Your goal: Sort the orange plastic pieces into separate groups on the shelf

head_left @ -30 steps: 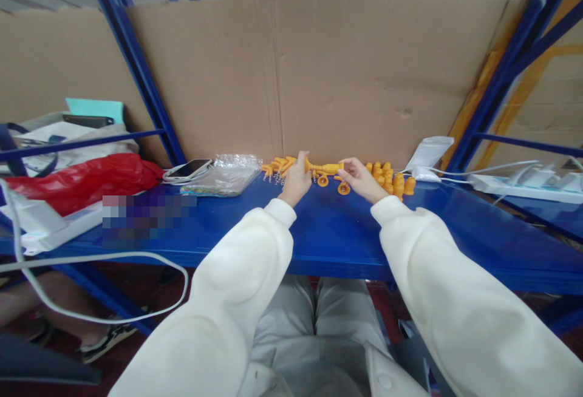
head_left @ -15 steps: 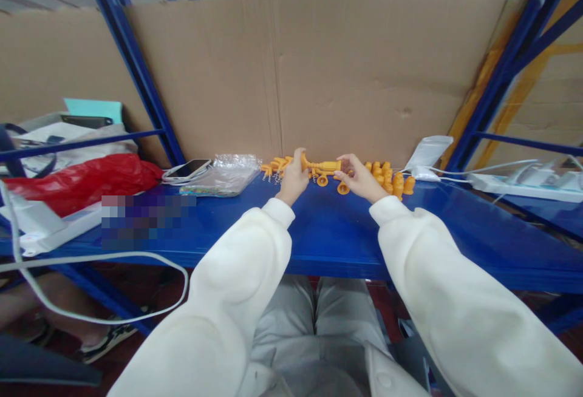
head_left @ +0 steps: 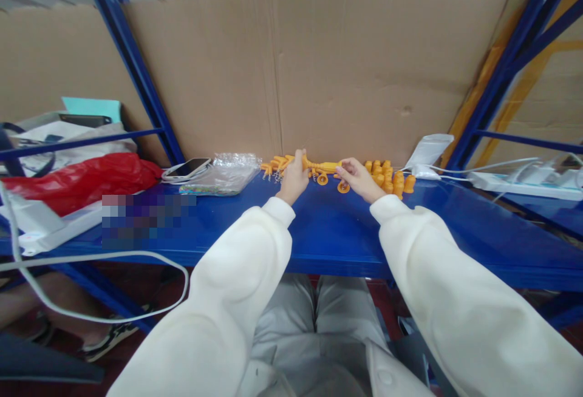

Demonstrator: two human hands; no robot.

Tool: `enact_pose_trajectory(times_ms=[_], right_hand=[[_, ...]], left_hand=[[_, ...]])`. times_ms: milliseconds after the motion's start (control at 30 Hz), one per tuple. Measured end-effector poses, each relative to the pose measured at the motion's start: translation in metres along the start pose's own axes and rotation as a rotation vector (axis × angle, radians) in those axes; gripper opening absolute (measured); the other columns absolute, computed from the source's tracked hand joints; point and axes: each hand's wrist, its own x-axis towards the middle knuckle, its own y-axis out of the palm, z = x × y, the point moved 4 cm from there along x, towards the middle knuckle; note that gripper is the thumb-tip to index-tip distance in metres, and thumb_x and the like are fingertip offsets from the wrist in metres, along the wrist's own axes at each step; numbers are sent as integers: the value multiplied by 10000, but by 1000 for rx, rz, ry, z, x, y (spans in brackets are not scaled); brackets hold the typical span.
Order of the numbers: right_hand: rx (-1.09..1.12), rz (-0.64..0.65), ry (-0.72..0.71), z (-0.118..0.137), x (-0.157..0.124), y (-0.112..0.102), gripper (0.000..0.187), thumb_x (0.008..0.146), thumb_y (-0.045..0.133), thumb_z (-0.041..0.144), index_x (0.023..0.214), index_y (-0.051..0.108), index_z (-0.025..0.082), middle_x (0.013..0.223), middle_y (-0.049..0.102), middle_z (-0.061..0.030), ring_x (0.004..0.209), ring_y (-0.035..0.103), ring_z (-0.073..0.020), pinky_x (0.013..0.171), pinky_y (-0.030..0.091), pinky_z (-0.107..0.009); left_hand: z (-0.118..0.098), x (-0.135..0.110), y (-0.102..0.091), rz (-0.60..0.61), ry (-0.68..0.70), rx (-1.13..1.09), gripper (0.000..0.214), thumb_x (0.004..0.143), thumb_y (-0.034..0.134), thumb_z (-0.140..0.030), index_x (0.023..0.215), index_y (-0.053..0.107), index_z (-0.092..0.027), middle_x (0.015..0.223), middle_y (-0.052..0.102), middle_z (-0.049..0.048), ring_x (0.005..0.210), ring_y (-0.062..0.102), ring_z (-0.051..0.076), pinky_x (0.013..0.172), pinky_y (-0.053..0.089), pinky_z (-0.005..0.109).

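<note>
Stretched level between my hands is a long orange plastic part point(head_left: 325, 167), thin toward the left and thicker toward the right. My left hand point(head_left: 295, 177) is closed around its left end. The fingers of my right hand point(head_left: 357, 177) pinch its right end. Below it on the shelf lie two round orange pieces point(head_left: 343, 186) with hollow centres. Left of my left hand is a heap of orange parts with small metal springs point(head_left: 276, 175). To the right of my right hand stand several orange cup-like pieces point(head_left: 398, 183), partly in rows.
A phone point(head_left: 191, 169) and a clear plastic bag point(head_left: 228, 173) lie left on the blue shelf point(head_left: 337, 233). Farther left are a red bag point(head_left: 91, 181) and a white power strip point(head_left: 77, 224). Another power strip point(head_left: 514, 184) sits at right. Cardboard point(head_left: 341, 69) closes the back.
The orange part has turned slightly between my hands, and the fingers of my right hand have shifted on its end. My left hand keeps nearly the same place.
</note>
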Motion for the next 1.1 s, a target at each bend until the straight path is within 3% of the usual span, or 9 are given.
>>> enact_pose_trajectory(times_ms=[233, 533, 833, 1000, 1100], right_hand=[[-74, 17, -163, -4, 4, -2, 501, 761, 741, 649, 987, 521, 259, 809, 580, 15, 795, 617, -185, 798, 571, -381], [-299, 37, -321, 5, 1, -7, 401, 905, 616, 556, 1157, 536, 255, 965, 580, -58, 909, 598, -235, 915, 559, -450], [-218, 25, -238, 5, -4, -4, 483, 858, 663, 609, 1156, 534, 252, 1029, 591, -60, 921, 633, -217, 845, 572, -400], [-108, 34, -21, 0, -4, -1, 483, 854, 634, 679, 1024, 531, 238, 887, 629, -33, 642, 607, -144, 586, 528, -288], [-66, 44, 24, -1, -3, 1, 471, 829, 680, 661, 951, 519, 236, 778, 608, 0, 588, 575, -121, 550, 497, -256]], left_hand=[[5, 3, 5, -55, 36, -61, 550, 823, 561, -77, 1358, 477, -173, 1270, 709, 148, 1175, 675, 297, 1033, 505, 443], [12, 7, 9, -85, 24, -139, 489, 814, 607, -84, 1280, 499, -183, 1244, 709, 141, 1124, 681, 280, 985, 518, 417], [9, 3, 6, -100, -37, -162, 516, 801, 604, -66, 1285, 498, -209, 1119, 714, 104, 1058, 699, 284, 965, 523, 422], [4, 1, 3, -88, -46, -145, 493, 811, 592, -79, 1278, 493, -203, 1046, 720, 96, 1036, 694, 295, 966, 516, 447], [4, 1, 3, -79, -48, -137, 499, 798, 589, -72, 1271, 496, -202, 1043, 716, 99, 1026, 693, 300, 964, 516, 456]])
